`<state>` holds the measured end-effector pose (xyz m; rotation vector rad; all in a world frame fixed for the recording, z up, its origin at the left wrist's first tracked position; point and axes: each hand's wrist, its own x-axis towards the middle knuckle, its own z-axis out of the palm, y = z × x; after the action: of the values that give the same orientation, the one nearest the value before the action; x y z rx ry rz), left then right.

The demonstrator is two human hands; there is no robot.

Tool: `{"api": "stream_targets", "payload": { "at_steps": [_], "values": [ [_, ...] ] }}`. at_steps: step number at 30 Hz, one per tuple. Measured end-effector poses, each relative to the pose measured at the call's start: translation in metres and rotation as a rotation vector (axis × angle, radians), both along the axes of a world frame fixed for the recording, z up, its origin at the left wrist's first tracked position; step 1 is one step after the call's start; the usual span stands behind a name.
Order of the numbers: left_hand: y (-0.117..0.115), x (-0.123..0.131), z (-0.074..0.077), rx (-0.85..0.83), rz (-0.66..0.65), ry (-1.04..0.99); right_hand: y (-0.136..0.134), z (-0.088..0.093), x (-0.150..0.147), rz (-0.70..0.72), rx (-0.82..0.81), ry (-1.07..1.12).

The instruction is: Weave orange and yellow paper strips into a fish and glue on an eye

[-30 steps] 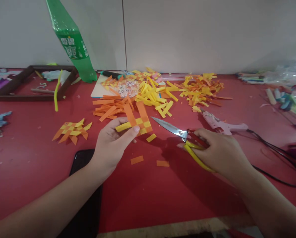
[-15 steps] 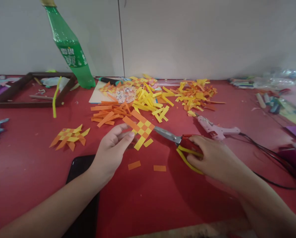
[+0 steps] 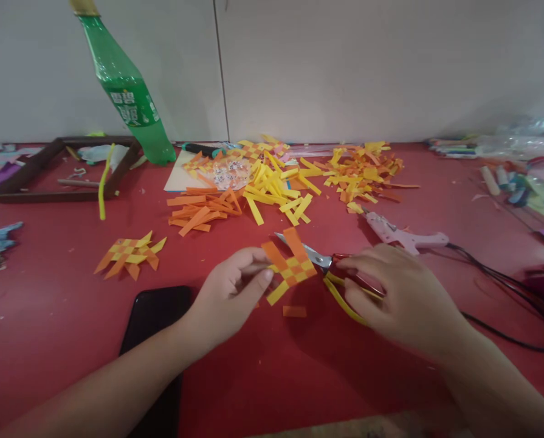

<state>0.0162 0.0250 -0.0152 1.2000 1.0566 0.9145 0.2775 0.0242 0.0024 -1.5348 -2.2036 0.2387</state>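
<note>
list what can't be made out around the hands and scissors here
Head view only:
- scissors: blades partly behind the woven paper piece, handles under the right hand; open or shut unclear.
- black phone: lower part under the left forearm.
- green bottle: label print too small to read.
- craft items at the right edge: blurred and cut off.

Even soft light, slight blur, warped edges.

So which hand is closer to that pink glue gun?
The right hand, holding the scissors just in front of the glue gun. The left hand is farther left, pinching a woven paper square.
</note>
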Motion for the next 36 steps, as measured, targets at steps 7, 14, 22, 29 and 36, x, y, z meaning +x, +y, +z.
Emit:
{"api": "stream_targets", "payload": {
  "at_steps": [7, 14, 22, 29, 36],
  "values": [
    [-0.007, 0.005, 0.003, 0.14, -0.147, 0.032, -0.009, 0.001, -0.034, 0.318, 0.01, 0.36],
    [0.016, -0.048, 0.043, 0.388, 0.064, 0.72, -0.003, -0.015, -0.025, 0.058, -0.184, 0.751],
    [-0.032, -0.073, 0.033, 0.413, -0.084, 1.814, 0.001, -0.018, -0.029, -0.003, -0.289, 0.764],
    [-0.042, -0.054, 0.035, 0.21, -0.143, 1.934, 0.005, -0.028, -0.035, 0.011, -0.341, 0.735],
    [-0.037, -0.058, 0.034, 0.232, -0.153, 1.908, 0.009, -0.036, -0.033, -0.016, -0.337, 0.716]
  ]
}}
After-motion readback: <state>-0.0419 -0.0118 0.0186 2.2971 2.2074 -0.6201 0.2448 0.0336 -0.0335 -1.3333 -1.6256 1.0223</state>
